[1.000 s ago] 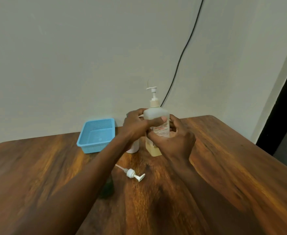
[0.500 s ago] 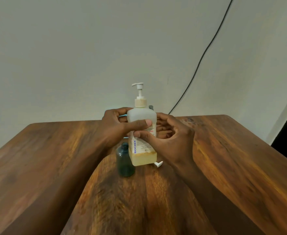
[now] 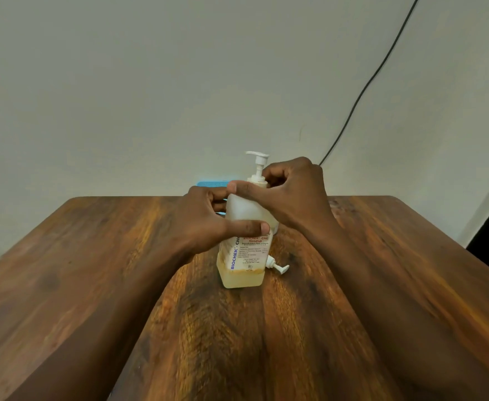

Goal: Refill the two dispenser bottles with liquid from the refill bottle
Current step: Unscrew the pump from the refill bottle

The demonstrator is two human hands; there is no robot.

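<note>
Brown, strongly grained wood makes up the table point(image 3: 64, 270), which fills the lower half of the view and is set against a plain pale wall point(image 3: 150, 82). A thin black cable point(image 3: 362, 94) is seen running down the wall on the right, and a dark opening is glimpsed at the far right edge.

A pump bottle point(image 3: 244, 208) is stood upright on the table near the middle and is held between both hands. Its translucent body is wrapped by the left hand point(image 3: 202, 224), the thumb laid across the front above the printed label. The neck just under the pump head is gripped by the right hand point(image 3: 292, 192), its fingers curled round the collar and its thumb stretched over the bottle's shoulder. A shallow layer of yellowish liquid is seen at the bottom of the bottle.

One pump bottle is counted, and two hands. One loose pump point(image 3: 278, 267) is laid on the table just beside the bottle's right base. One blue basket point(image 3: 211, 183) is partly hidden behind the left hand, at the table's far edge.
</note>
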